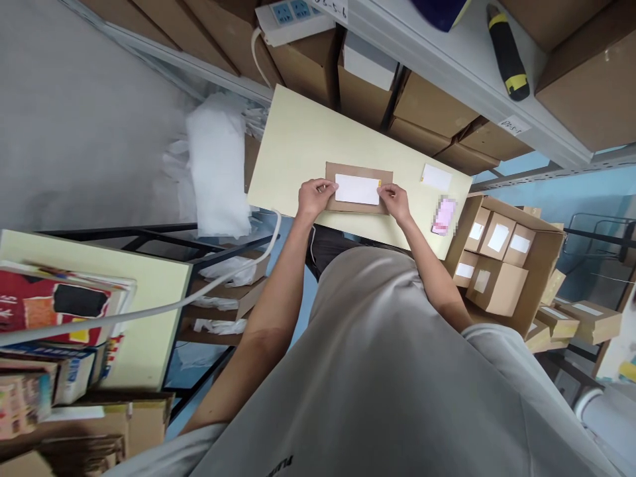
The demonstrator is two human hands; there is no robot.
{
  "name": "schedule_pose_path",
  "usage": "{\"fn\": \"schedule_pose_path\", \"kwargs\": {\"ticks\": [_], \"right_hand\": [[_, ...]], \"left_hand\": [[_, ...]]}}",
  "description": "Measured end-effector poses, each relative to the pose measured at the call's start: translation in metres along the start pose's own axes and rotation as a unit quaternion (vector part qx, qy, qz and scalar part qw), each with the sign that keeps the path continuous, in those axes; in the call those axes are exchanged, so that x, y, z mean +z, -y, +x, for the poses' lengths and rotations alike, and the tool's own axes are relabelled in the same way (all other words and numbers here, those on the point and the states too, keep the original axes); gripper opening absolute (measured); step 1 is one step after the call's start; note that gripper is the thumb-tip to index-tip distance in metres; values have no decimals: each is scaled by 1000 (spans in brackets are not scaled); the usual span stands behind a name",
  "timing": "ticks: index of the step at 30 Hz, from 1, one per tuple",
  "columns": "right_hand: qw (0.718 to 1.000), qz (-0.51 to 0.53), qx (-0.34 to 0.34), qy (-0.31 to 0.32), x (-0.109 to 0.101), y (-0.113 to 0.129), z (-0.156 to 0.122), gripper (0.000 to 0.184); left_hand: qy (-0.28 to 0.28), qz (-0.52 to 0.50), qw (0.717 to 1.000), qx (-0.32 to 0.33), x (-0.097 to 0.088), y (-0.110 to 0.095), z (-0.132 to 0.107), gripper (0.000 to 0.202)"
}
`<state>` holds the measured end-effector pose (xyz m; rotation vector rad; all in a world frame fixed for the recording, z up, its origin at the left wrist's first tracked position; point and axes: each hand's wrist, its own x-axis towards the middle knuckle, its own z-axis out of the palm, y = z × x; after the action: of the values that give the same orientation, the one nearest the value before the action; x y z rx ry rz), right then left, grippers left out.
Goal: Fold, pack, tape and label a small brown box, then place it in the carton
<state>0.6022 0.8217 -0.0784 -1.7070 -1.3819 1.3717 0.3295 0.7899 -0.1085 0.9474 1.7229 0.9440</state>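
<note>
A white label (356, 189) lies over the top face of a brown cardboard box (360, 168) on the pale yellow tabletop (298, 132). My left hand (316, 197) pinches the label's left edge between thumb and fingertips. At its right end, by a small yellow mark, my right hand (395, 201) pinches the same label. Whether the label is pressed flat or held just above the cardboard, I cannot tell. To the right lie another white label sheet (436, 177) and a pink, blurred-out item (444, 216).
An open carton (539, 291) of small labelled boxes stands at the right. Behind the table are shelved cartons (432, 106), a power strip (298, 20) and a black-and-yellow utility knife (507, 53). White plastic wrap (218, 165) hangs left; a pale cable (199, 291) crosses below.
</note>
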Motion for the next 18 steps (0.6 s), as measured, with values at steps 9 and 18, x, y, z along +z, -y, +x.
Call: {"fn": "schedule_pose_path", "kwargs": {"ticks": [9,18], "right_hand": [[999,-13,-28,9,-1,-19,9,39],[999,-24,-22,11,2,-30,19,26]], "left_hand": [[-43,-2,999,31,7,17,-2,25],[-22,14,999,23,8,34,7,9]]}}
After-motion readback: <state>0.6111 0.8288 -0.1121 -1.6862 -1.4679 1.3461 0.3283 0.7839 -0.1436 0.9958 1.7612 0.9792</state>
